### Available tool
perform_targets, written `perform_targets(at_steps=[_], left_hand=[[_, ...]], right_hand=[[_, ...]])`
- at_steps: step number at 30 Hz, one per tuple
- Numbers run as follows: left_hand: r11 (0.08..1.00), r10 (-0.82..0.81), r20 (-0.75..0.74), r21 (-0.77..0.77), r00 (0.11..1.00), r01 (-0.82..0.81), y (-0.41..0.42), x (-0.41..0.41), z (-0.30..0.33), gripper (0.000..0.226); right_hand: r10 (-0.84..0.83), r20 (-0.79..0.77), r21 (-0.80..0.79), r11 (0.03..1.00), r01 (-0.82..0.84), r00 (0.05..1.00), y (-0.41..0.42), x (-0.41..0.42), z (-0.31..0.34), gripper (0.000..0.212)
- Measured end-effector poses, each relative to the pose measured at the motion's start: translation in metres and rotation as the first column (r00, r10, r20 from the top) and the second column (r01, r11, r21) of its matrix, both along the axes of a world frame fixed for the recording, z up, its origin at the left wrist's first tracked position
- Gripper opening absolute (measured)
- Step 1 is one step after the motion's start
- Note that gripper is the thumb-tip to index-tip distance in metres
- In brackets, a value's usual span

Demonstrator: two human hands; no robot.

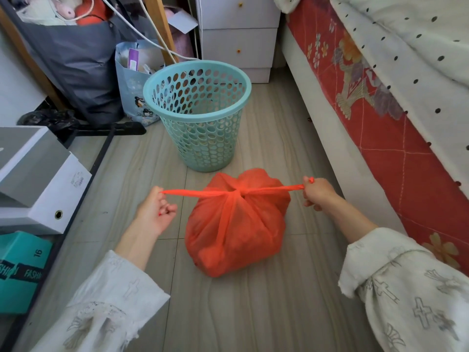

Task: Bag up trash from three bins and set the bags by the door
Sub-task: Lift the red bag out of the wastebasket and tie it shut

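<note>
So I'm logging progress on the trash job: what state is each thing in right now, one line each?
orange bag: full, on the floor, knot at the top, handles pulled taut to both sides.
left hand: grips the left handle end.
right hand: grips the right handle end.
teal bin: upright behind the bag, no liner in it.
white drawers: closed.

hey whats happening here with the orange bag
A person is tying off a full orange bag that sits on the floor. The left hand and right hand each pinch one end of the bag's handles and pull them apart, drawing a knot tight on top. Just behind it stands the teal bin, unlined and apparently empty. The bag is not yet by any door.
</note>
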State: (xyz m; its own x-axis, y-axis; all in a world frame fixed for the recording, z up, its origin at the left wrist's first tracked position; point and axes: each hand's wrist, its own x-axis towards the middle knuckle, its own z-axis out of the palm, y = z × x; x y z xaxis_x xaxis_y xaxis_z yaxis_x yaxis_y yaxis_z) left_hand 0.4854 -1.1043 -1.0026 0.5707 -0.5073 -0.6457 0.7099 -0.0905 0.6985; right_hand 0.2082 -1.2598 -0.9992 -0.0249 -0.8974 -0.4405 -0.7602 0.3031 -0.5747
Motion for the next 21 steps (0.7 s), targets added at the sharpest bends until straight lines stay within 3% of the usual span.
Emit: perform_targets(at_steps=[7, 10, 12, 16, 21], left_hand=[[0.983, 0.179, -0.087, -0.019, 0.98, -0.181, 0.01, 0.014, -0.026, 0.029], [0.984, 0.173, -0.002, -0.034, 0.985, -0.173, 0.009, 0.013, -0.023, 0.029], [0.988, 0.142, 0.134, -0.073, 0.981, -0.133, 0.002, 0.009, -0.011, 0.032], [0.974, 0.0, 0.257, -0.22, 0.966, 0.059, -0.009, 0.004, 0.018, 0.041], [0.88, -0.186, 0.128, -0.419, 0.974, 0.223, -0.019, -0.017, 0.041, 0.039]], right_hand=[[-0.269, 0.172, 0.167, 0.956, 0.241, 0.948, 0.001, -0.015, -0.012, 0.035], [-0.253, 0.217, 0.139, 0.964, 0.227, 0.943, 0.002, -0.012, -0.01, 0.035], [-0.244, 0.363, 0.128, 0.969, 0.211, 0.899, 0.003, -0.009, -0.005, 0.036], [-0.312, 0.762, 0.29, 0.948, 0.132, 0.567, 0.008, -0.005, 0.011, 0.048], [-0.378, 0.88, 0.386, 0.922, 0.032, 0.289, 0.011, 0.028, 0.039, 0.056]])
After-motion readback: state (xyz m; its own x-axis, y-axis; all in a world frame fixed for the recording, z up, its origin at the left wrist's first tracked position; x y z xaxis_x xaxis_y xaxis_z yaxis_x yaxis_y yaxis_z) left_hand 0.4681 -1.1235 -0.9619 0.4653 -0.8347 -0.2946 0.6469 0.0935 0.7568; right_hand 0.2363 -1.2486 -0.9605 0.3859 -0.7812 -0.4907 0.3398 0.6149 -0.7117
